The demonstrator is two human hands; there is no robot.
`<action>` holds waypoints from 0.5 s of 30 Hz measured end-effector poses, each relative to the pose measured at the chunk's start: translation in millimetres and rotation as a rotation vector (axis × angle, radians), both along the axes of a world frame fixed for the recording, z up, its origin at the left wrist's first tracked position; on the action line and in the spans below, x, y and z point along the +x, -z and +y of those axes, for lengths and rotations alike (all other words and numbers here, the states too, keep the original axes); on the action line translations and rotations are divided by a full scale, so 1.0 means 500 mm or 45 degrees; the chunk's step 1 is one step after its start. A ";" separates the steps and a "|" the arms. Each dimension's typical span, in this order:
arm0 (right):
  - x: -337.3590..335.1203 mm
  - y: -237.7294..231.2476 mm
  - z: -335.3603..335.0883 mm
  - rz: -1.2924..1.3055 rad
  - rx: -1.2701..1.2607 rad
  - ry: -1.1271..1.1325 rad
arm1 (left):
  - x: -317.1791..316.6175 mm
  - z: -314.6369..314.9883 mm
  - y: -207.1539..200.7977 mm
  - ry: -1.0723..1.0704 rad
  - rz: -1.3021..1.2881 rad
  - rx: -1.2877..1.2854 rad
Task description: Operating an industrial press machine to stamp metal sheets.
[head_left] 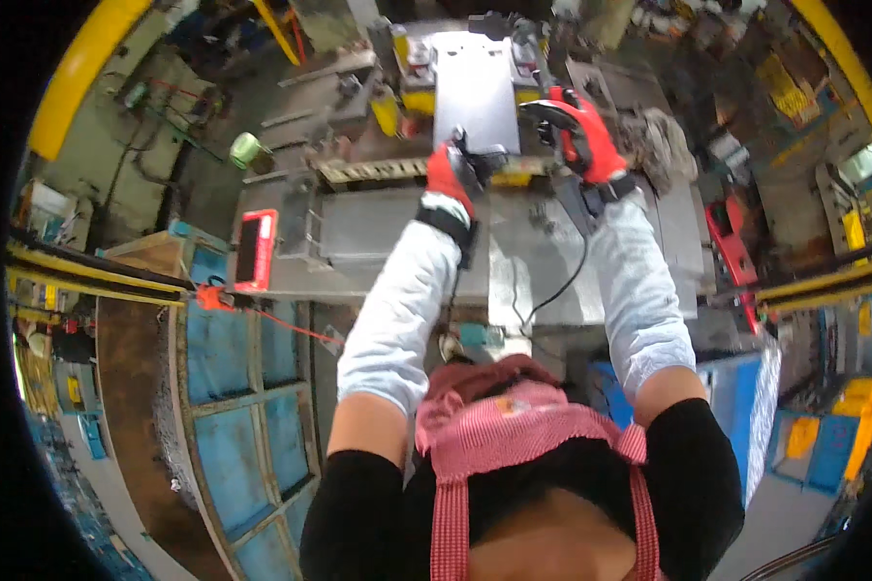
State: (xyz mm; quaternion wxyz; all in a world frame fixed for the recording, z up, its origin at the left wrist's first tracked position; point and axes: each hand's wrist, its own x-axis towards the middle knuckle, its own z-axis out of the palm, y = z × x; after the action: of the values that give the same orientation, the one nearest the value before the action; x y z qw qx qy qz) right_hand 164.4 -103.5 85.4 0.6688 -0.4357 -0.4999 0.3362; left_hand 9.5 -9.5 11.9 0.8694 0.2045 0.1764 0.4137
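A flat, light grey metal sheet point(475, 92) with a notched far end lies on the machine ahead of me. My left hand point(452, 172), in a red glove with dark fingers, is closed at the sheet's near left corner and seems to pinch its edge. The fingers partly hide that corner. My right hand point(586, 136), in a matching glove, is just right of the sheet and apart from it. Its fingers point left, spread from the thumb, with nothing visible between them. Dark straps circle both wrists over pale sleeves.
A metal worktable point(368, 228) spans the front, with a red-framed dark panel point(256, 250) at its left end. A black cable point(564, 286) hangs from my right wrist. Crumpled grey cloth point(667, 145) lies right of my right hand. A blue-panelled frame point(225, 353) stands at left.
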 end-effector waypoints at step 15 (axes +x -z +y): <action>0.014 0.290 -0.398 0.494 -0.732 0.221 | 0.022 0.020 0.006 -0.016 0.022 -0.009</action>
State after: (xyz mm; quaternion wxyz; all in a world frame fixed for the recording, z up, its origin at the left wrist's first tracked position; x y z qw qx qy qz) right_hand 171.4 -302.6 -59.4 0.6275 -0.5748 -0.2097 0.4815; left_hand 20.5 0.7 9.1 0.8661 0.2037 0.1866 0.4166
